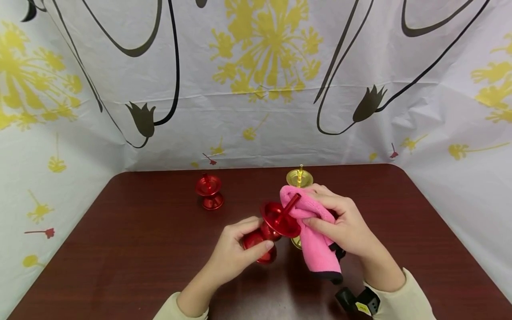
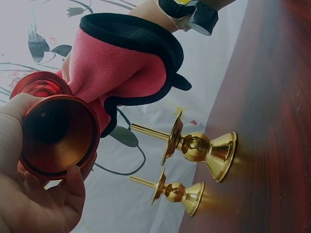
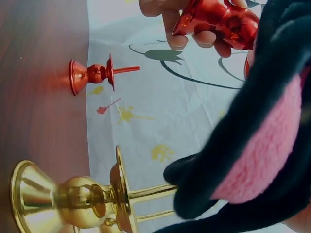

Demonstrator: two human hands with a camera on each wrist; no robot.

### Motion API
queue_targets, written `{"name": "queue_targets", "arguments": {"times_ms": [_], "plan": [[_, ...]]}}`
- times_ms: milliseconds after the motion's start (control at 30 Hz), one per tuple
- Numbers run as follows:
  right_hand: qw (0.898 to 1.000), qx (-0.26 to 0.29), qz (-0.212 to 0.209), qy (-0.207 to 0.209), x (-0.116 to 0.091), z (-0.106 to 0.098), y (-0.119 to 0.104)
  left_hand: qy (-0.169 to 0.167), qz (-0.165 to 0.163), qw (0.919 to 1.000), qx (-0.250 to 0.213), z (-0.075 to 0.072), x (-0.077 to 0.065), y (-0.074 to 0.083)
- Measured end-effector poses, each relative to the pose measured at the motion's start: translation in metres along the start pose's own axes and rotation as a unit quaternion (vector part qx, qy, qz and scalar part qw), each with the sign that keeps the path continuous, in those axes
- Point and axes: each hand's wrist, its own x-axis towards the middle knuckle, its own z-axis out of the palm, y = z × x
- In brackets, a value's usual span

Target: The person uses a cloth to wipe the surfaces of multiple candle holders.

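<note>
My left hand (image 1: 234,249) grips a shiny red candlestick (image 1: 286,226) round its waist and base, tilted so its spike leans up to the right. From the left wrist view, the hollow underside of its base (image 2: 60,138) faces the camera. My right hand (image 1: 347,224) holds a bunched pink cloth (image 1: 314,251) with black edging. The cloth lies against the candlestick's plate and beside its spike; the exact contact is partly hidden. Behind the cloth stand two gold candlesticks, one larger (image 2: 221,155) and one smaller or farther (image 2: 193,198), mostly covered in the head view.
Another red candlestick (image 1: 209,191) stands upright at the back left of the dark wooden table (image 1: 152,249). A white curtain (image 1: 192,80) with printed flowers surrounds the table's back and sides. A black device (image 1: 366,302) sits at the right wrist.
</note>
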Motion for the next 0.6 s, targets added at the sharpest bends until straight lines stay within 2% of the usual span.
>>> {"name": "queue_targets", "arguments": {"times_ms": [167, 233, 433, 500, 600], "plan": [[0.995, -0.059, -0.072, -0.027, 0.0, -0.002, 0.0, -0.004, -0.001, 1.0, -0.001, -0.003, 0.0, -0.001], [0.992, -0.088, -0.082, -0.046, 0.0, -0.004, -0.001, -0.005, -0.008, 1.0, -0.001, -0.003, 0.001, 0.0], [0.979, -0.168, -0.061, -0.095, -0.001, -0.012, -0.005, -0.01, -0.038, 0.9992, 0.006, -0.002, 0.0, 0.001], [0.976, -0.187, -0.053, -0.102, -0.002, -0.014, -0.006, -0.01, -0.046, 0.9988, 0.009, -0.001, 0.0, 0.0], [0.974, -0.197, -0.064, -0.093, -0.002, -0.014, -0.004, -0.005, -0.06, 0.9982, 0.003, 0.0, 0.0, -0.001]]}}
